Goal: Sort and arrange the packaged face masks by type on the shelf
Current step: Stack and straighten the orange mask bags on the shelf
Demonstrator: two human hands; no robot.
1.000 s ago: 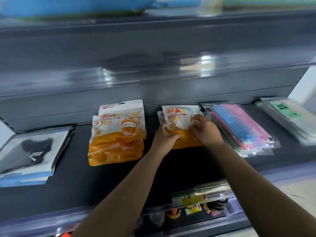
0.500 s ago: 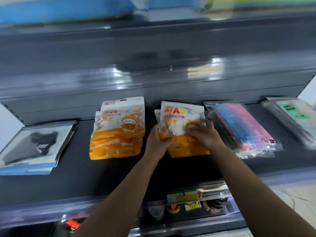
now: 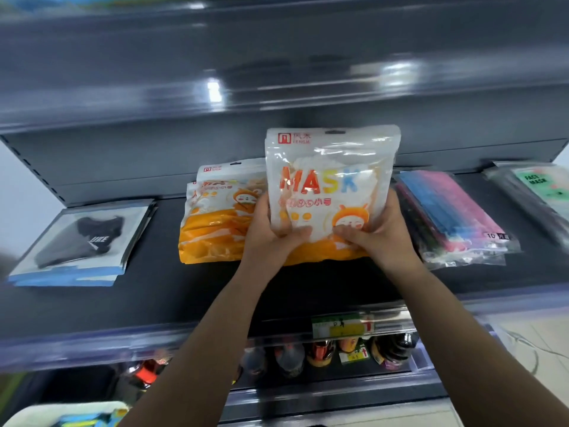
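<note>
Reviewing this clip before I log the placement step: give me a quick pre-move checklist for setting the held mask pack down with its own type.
1. Grip: left hand and right hand both hold the MASK pack by its lower part: ok.
2. Matching type: the orange pile to its left shows the same print: ok.
3. Pack lifted off the shelf: ok.
4. Pile tidy enough to take another: cannot tell, partly hidden.
5. Neighbouring coloured pack stack lies apart from the pile: ok.
</note>
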